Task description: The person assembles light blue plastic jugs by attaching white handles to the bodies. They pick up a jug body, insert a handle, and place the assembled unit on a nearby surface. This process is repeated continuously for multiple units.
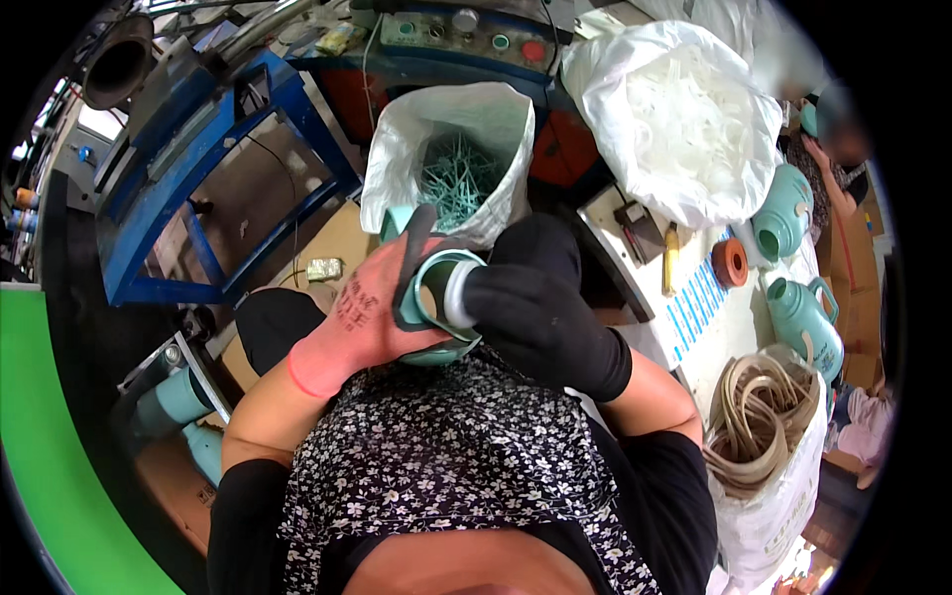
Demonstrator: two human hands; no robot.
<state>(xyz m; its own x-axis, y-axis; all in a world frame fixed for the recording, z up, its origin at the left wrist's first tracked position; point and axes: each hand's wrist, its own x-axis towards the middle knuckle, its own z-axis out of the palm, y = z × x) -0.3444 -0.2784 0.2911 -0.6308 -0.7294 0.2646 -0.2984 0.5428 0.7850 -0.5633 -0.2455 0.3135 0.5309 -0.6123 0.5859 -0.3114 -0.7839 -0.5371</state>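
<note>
My left hand (362, 307), in a pink glove with dark grey finger parts, is wrapped round a teal plastic jug body (442, 354) in my lap. The jug's round opening faces up and to the right. At that opening my right hand (540, 322), in a black glove, is closed on a white ring-shaped piece (457, 295). The ring sits against the inner side of the rim; how far it goes in cannot be told. The right fingertips are partly hidden behind it.
Ahead stands a white sack (397, 134) of teal plastic scraps (458, 183). At right, a table (709, 332) bears blue strips, a brown ring (730, 263), a yellow-handled tool (671, 260) and teal jugs (805, 322). Beside it are coiled beige strips (749, 421). A blue frame (149, 238) stands left.
</note>
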